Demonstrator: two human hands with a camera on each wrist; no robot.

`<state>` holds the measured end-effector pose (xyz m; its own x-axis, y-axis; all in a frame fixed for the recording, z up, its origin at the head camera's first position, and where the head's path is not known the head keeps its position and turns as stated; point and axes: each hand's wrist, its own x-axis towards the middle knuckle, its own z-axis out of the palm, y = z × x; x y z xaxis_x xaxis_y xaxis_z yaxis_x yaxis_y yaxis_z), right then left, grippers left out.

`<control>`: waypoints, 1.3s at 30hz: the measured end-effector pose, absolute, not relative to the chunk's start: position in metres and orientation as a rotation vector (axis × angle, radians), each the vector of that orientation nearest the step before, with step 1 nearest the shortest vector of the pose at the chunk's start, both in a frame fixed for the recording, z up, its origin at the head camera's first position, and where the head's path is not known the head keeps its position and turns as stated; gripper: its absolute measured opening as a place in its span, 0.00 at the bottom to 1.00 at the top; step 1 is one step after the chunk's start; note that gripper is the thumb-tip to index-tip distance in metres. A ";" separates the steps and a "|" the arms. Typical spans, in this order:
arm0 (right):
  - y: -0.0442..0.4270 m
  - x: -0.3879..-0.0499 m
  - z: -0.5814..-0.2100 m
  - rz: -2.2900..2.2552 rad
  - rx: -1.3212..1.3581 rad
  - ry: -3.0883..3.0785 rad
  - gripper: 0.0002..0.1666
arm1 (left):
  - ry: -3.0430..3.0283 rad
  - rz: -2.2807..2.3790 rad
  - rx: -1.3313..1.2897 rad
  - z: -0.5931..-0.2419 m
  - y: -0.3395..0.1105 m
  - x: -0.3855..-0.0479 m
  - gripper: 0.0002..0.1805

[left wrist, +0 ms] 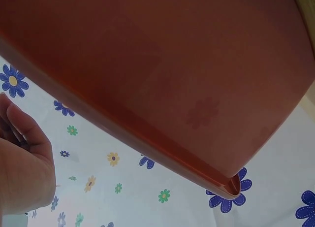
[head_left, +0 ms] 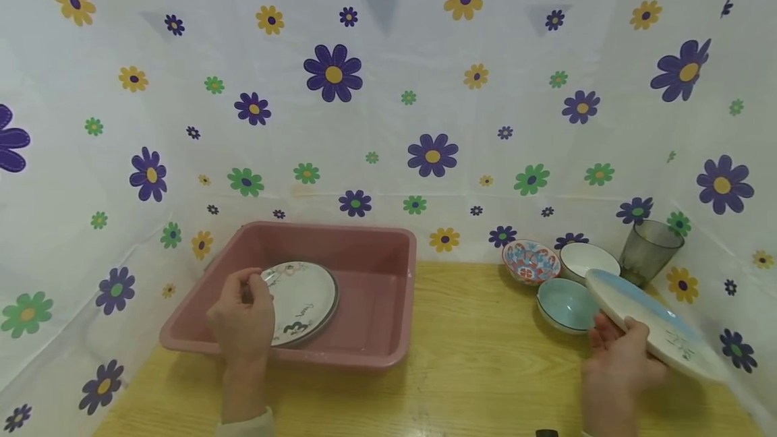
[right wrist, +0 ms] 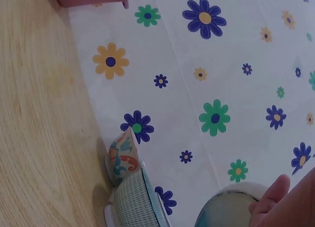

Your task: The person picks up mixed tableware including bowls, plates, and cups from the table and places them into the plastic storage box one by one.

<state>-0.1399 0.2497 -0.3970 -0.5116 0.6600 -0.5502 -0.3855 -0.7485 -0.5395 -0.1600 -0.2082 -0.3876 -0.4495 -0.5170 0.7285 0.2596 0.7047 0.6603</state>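
Observation:
My right hand (head_left: 620,364) grips the near-left edge of a white plate (head_left: 662,329) with a blue band and small markings. The plate is tilted at the right of the head view, its far end close above the bowls; in the right wrist view only part of the plate (right wrist: 227,210) shows. Over the left part of a pink basin (head_left: 403,302), my left hand (head_left: 243,319) has loosely curled fingers, and nothing shows in them. Beside it, a round white plate (head_left: 303,299) with dark lettering lies inside the basin, with another dark-edged rim under it.
Behind the held plate stand a patterned red-and-blue bowl (head_left: 531,260), a white bowl (head_left: 589,258), a turquoise bowl (head_left: 564,305) and a grey see-through cup (head_left: 649,251). A flower-printed sheet (head_left: 388,113) surrounds the wooden table (head_left: 473,349) at the back and sides.

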 end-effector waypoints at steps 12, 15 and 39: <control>0.239 -0.142 -0.397 2.302 -0.831 -0.472 0.30 | -1.920 -0.897 0.203 -0.388 -0.204 -0.163 0.10; 0.238 -0.142 -0.397 2.321 -0.797 -0.500 0.28 | -2.011 -0.899 0.205 -0.390 -0.197 -0.164 0.10; 0.227 -0.140 -0.391 2.533 -0.461 -0.848 0.26 | -2.475 -1.903 -0.124 -0.380 -0.094 -0.141 0.35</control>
<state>-0.1399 0.2275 -0.3907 -0.8536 0.4916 -0.1724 -0.2889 -0.7220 -0.6287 -0.1411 -0.0936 -0.3799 -0.9967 0.0526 0.0621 0.0735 0.2550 0.9641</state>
